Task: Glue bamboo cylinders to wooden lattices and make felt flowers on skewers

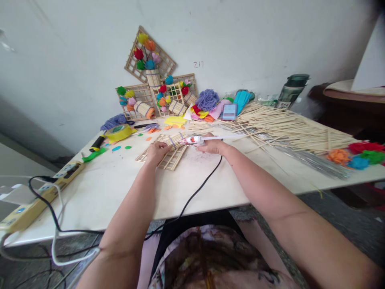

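Observation:
A small lattice of thin wooden sticks (170, 163) lies on the table in front of me. On it rests a bundle of short sticks (173, 141) tied with purple yarn. My left hand (157, 153) is at the bundle's left end, its fingers closed on it; their tips are partly hidden. My right hand (210, 145) grips a white hot glue gun (194, 140). Its nozzle points left, at the bundle's right end, and a long glue stick (227, 137) juts out of its back. From the gun a black cord (202, 185) runs down over the table edge.
Finished lattices with colourful flowers (144, 102) lean against the wall. Many loose sticks (288, 124) and silvery wires (313, 160) cover the right side. Yellow tape (120, 133), a cutter (98, 143) and a power strip (64, 176) lie left. A bottle (291, 91) stands behind.

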The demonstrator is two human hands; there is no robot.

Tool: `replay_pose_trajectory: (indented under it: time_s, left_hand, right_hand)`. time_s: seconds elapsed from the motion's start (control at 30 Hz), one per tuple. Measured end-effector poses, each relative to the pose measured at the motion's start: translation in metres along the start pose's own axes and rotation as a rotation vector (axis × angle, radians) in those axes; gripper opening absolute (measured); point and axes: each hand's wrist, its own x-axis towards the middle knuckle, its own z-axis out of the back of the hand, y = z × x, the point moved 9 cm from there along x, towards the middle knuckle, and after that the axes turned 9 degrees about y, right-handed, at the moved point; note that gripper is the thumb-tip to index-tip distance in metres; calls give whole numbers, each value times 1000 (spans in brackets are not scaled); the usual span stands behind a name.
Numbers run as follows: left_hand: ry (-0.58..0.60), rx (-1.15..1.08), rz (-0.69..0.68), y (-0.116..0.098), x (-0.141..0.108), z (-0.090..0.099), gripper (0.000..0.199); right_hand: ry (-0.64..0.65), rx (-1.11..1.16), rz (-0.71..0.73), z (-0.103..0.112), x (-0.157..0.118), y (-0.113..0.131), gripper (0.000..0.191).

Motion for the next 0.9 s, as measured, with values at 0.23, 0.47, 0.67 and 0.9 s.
replay_pose_trajectory:
  time_s: [0.23,0.47,0.67,0.9]
  left_hand:
    - [-18,-35,15,6,2,0,40]
    - [-25,-32,11,2,0,1,39]
    - [-11,-25,31,1,-3,1,40]
    - [-17,-7,38,0,-3,2,41]
  right_hand:
    - [19,0,-33,0,0,-3,24]
    - [-17,-14,-27,4,1,-7,24]
    - [26,47,-89,3,-3,-12,29]
    - [57,61,-86,-2,0,-16,29]
